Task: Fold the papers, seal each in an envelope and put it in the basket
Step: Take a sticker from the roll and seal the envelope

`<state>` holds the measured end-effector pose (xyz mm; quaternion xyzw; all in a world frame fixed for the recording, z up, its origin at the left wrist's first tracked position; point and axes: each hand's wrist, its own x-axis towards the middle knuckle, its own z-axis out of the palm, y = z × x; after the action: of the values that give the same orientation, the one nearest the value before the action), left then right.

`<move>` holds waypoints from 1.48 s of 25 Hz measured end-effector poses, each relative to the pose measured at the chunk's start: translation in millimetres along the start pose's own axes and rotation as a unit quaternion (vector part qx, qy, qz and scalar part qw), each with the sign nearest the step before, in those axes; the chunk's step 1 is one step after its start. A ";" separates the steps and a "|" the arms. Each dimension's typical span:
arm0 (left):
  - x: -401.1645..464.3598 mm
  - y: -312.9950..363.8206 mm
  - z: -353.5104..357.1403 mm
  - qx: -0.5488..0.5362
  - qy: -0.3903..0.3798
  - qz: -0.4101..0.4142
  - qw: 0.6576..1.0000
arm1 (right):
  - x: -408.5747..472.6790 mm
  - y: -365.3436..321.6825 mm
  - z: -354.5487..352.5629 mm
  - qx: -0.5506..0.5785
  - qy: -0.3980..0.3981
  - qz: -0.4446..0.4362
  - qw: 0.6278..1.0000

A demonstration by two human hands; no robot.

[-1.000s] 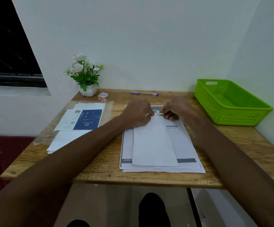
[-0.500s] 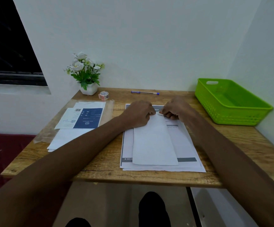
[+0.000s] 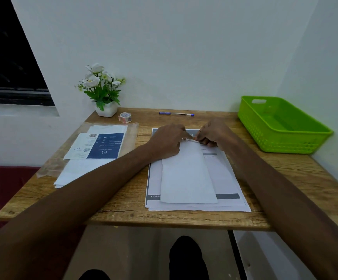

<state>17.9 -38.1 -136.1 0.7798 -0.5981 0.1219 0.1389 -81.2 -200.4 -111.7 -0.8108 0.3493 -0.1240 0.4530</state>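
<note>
A long white envelope (image 3: 188, 176) lies lengthwise on a stack of printed papers (image 3: 226, 178) in the middle of the wooden table (image 3: 123, 201). My left hand (image 3: 169, 141) and my right hand (image 3: 213, 134) meet at the envelope's far end. The fingertips of both pinch that end, and what lies between them is too small to make out. The green plastic basket (image 3: 285, 143) stands at the table's back right with nothing in it.
On the left lies a plastic-wrapped pack of white envelopes with a blue label (image 3: 101, 147). A small tape roll (image 3: 125, 117), a potted white flower (image 3: 104, 91) and a blue pen (image 3: 176, 113) sit along the back edge by the wall.
Both hands stay at the envelope's far end, with only slight finger movement. The envelope and the papers lie where they were.
</note>
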 end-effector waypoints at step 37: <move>-4.4 3.4 -8.4 0.043 -0.029 0.030 0.998 | -7.5 -1.8 0.2 -0.032 0.028 -0.026 0.999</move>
<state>13.3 -31.9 -129.6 0.7701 -0.6190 0.1292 0.0843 -85.7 -194.6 -109.5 -0.8299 0.3447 -0.1469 0.4134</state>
